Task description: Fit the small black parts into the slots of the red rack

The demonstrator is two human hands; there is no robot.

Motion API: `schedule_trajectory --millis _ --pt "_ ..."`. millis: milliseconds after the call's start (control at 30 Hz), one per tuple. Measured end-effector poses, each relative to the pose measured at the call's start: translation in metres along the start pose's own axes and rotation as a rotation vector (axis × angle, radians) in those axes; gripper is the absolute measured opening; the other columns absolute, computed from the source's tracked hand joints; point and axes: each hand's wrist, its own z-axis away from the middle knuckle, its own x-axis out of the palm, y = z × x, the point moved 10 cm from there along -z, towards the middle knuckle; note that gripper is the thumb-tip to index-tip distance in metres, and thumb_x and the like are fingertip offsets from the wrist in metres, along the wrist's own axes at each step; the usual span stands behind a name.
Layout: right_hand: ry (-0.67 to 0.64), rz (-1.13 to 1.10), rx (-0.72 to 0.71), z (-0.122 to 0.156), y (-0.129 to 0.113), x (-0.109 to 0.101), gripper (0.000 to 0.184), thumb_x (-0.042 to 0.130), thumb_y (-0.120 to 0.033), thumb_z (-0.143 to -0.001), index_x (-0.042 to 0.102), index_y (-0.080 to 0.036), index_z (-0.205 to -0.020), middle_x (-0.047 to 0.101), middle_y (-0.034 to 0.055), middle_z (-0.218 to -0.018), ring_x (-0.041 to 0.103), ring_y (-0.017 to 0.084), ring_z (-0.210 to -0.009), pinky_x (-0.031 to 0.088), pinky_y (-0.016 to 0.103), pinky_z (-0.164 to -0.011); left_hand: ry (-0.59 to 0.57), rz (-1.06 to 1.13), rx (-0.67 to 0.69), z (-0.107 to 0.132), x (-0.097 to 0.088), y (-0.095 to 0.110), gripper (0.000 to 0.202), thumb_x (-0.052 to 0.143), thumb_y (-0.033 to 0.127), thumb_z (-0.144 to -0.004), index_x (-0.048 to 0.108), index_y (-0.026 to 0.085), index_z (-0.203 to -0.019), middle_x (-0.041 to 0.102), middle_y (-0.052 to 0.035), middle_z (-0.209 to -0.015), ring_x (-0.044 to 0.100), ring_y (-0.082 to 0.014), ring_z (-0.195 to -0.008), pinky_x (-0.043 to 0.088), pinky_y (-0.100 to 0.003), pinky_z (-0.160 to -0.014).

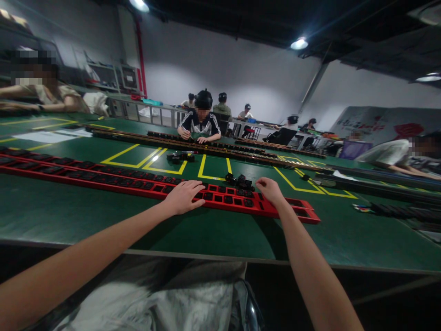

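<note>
A long red tray (103, 181) with rows of slots runs across the green table (213, 232); most slots hold small black parts, while those at its right end are bare. My left hand (184, 196) lies flat on the tray with its fingers stretched out over the filled slots. My right hand (272, 190) rests on the tray further right, fingers curled down onto a black part; I cannot make out whether it grips one. A small heap of loose black parts (239, 180) lies just behind the tray, between my two hands.
Yellow lines (138, 163) mark boxes on the table. More long trays (206, 148) lie across the far side, where a person in a striped jacket (200, 123) works. Other people sit at left, right and behind. A second pile of black parts (179, 157) lies mid-table.
</note>
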Motion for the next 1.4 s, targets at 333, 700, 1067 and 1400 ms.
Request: schedule_trajectory --millis 333,700,1067,1400 --pt "-0.071 -0.029 -0.043 0.003 -0.007 0.009 0.019 0.059 -0.015 -0.085 0.071 -0.016 -0.099 0.071 0.01 -0.101 0.065 0.021 -0.089 0.05 0.033 -0.085 0.009 -0.001 0.001 0.0 -0.001 0.001 0.059 0.043 0.059 -0.092 0.055 0.021 -0.135 0.05 -0.0095 -0.146 0.047 -0.0281 -0.132 0.037 -0.046 -0.11" --pt "-0.166 -0.053 -0.032 0.008 -0.019 0.011 0.023 0.059 -0.018 -0.088 0.07 -0.016 -0.108 0.072 0.0109 -0.109 0.066 0.021 -0.093 0.051 0.033 -0.087 0.007 0.017 -0.007 0.0 -0.001 0.0 0.059 0.043 0.059 -0.091 0.056 0.021 -0.134 0.049 -0.0094 -0.147 0.046 -0.0282 -0.132 0.036 -0.047 -0.11" --pt "-0.282 0.005 -0.039 0.013 -0.025 0.019 0.026 0.054 -0.023 -0.093 0.071 -0.016 -0.111 0.069 0.0122 -0.116 0.063 0.025 -0.106 0.046 0.035 -0.096 0.0 0.026 -0.004 0.001 -0.003 0.001 0.058 0.044 0.058 -0.091 0.055 0.021 -0.135 0.05 -0.0094 -0.146 0.046 -0.0283 -0.132 0.036 -0.047 -0.111" --pt "-0.228 -0.004 -0.109 0.01 -0.026 0.016 0.019 0.053 -0.025 -0.092 0.07 -0.018 -0.095 0.067 0.0099 -0.101 0.062 0.022 -0.096 0.046 0.033 -0.092 0.002 0.027 -0.002 0.0 -0.002 0.001 0.059 0.043 0.058 -0.092 0.056 0.02 -0.134 0.05 -0.0103 -0.146 0.046 -0.0287 -0.132 0.035 -0.048 -0.111"
